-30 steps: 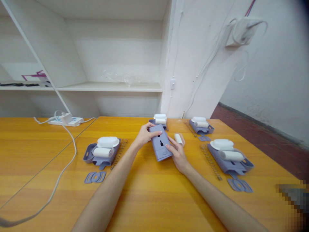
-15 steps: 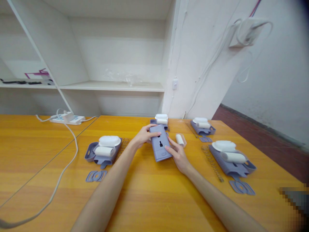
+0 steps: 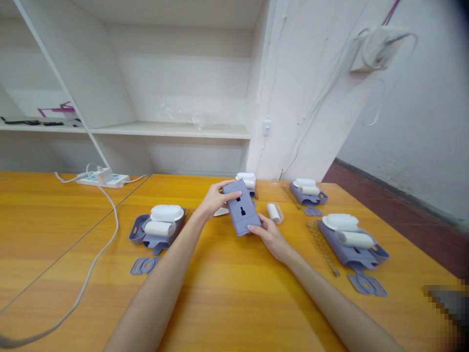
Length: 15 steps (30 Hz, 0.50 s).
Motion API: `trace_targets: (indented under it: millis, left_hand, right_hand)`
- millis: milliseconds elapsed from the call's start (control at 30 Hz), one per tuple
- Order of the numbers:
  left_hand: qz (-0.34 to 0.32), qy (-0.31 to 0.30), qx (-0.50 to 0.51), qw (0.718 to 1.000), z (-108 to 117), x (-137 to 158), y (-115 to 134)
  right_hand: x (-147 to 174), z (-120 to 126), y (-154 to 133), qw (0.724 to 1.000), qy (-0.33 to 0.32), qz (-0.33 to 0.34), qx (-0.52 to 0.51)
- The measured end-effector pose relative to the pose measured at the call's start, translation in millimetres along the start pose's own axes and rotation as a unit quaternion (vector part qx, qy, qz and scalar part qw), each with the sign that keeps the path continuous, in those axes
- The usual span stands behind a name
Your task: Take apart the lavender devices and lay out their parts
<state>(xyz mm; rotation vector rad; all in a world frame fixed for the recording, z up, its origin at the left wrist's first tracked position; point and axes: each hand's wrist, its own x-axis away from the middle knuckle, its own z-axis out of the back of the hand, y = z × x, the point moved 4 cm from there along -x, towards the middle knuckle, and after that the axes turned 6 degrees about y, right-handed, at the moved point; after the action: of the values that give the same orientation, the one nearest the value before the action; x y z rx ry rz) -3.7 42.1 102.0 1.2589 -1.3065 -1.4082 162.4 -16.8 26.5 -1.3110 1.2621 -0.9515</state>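
Between both hands, above the middle of the table, is a grey-purple plastic housing (image 3: 242, 217), long and box-shaped, with dark keyhole slots in the face toward me. My left hand (image 3: 217, 199) grips its upper left end, thumb across the face. At its lower right corner, my right hand (image 3: 270, 235) is closed on the edge with the thumb on the face. Just behind, a white piece (image 3: 221, 211) shows partly under the housing. A white cylinder (image 3: 273, 212) lies on a pale clear part to the right.
Similar part sets with grey-purple housings sit at left (image 3: 163, 229), back right (image 3: 308, 190) and right (image 3: 351, 237), another behind my hands. A coiled spring (image 3: 322, 247) and flat grey-purple rings (image 3: 366, 284) lie at right. A power strip (image 3: 104, 179) and white cable (image 3: 97, 266) are at left.
The housing has risen slightly and shifted a little left, tilting more. My left hand moved with it, and my right thumb slid down toward the housing's lower end.
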Motion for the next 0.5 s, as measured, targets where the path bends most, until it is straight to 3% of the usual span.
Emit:
trace_targets:
  millis: [300,500]
  left_hand:
    - [-0.096,0.029,-0.053,0.994,-3.2,-4.1,2.6]
    - [-0.104,0.031,-0.051,0.993,-5.0,-2.4,6.1]
  right_hand:
    - [-4.9,4.2,7.3,0.999,0.008,-0.033,-0.025]
    - [-5.1,4.0,4.6,0.999,-0.001,-0.043,-0.015]
